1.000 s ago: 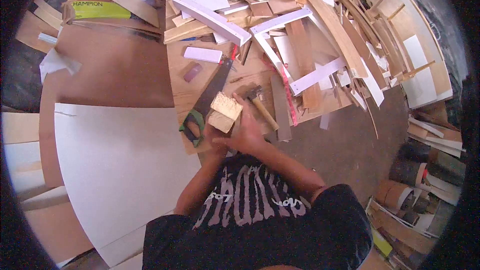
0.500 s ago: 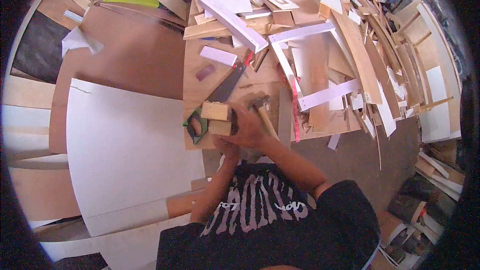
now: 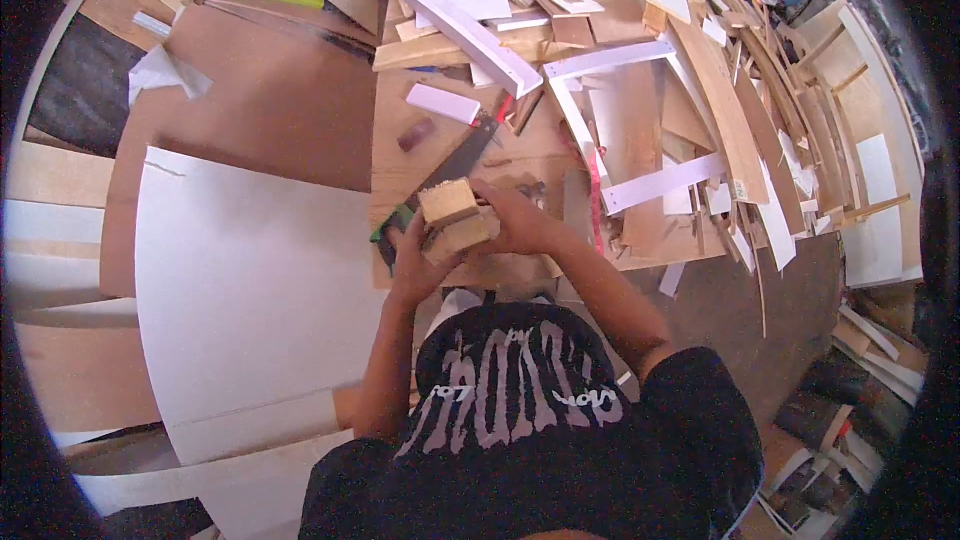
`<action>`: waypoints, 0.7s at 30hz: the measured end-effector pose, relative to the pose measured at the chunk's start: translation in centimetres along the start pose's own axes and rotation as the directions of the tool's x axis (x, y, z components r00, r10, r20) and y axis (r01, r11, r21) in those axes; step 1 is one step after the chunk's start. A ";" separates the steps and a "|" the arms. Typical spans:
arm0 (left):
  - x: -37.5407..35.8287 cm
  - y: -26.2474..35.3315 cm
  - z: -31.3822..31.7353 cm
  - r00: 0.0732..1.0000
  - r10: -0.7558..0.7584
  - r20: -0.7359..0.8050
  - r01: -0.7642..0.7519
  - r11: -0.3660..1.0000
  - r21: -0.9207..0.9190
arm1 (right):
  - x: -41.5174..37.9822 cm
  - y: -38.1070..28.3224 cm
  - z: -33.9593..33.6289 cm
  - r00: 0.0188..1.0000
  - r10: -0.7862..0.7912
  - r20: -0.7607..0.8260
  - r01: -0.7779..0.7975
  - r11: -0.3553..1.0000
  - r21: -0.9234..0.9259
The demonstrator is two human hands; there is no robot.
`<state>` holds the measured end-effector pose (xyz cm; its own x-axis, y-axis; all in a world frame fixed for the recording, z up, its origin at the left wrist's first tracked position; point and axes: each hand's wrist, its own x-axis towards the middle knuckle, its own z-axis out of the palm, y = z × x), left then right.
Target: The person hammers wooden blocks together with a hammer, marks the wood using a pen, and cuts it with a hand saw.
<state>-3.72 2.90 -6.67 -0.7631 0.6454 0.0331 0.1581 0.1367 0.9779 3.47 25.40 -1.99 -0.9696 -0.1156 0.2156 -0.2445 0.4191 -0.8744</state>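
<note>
Two short wooden blocks (image 3: 449, 202), one over the other, are held between my hands above the near edge of the worktable. My left hand (image 3: 414, 262) wraps the left and lower side of the blocks, its fingers partly hidden. From the right, my right hand (image 3: 512, 220) grips them, with its fingertips behind the upper block. Just beyond lies a handsaw (image 3: 460, 158) with a dark blade; its green handle is partly covered by my left hand. A hammer head (image 3: 532, 196) shows past my right hand, the rest hidden.
On the worktable (image 3: 392, 155) lie a white-edged frame (image 3: 660, 183), a small pale block (image 3: 443, 104), a red tape measure (image 3: 596, 202) and several boards. Offcuts are heaped at the right. A large white panel (image 3: 260, 290) stands at the left.
My left hand has come round to the left side of the blocks. The blocks have tilted and shifted slightly right, and my right hand has moved a little up and right with them.
</note>
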 end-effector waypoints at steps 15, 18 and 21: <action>3.6 4.5 -3.0 0.937 0.254 0.239 -0.319 0.899 0.299 | -3.5 -3.1 5.4 0.841 0.116 -0.528 -0.256 0.946 -0.200; 4.6 5.8 -4.4 0.919 0.250 0.304 -0.350 0.872 0.342 | -2.9 -4.2 6.4 0.814 0.133 -0.566 -0.133 0.990 0.042; 5.4 5.8 -5.1 0.908 0.236 0.346 -0.330 0.912 0.242 | -1.3 -6.6 8.1 0.703 0.234 -0.672 -0.393 0.915 -0.091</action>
<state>-10.13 3.36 0.28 -0.4388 0.8784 0.1895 0.5477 0.0943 0.8314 6.39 15.54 -0.04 -0.7457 0.6220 0.2387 0.1559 0.5112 -0.8452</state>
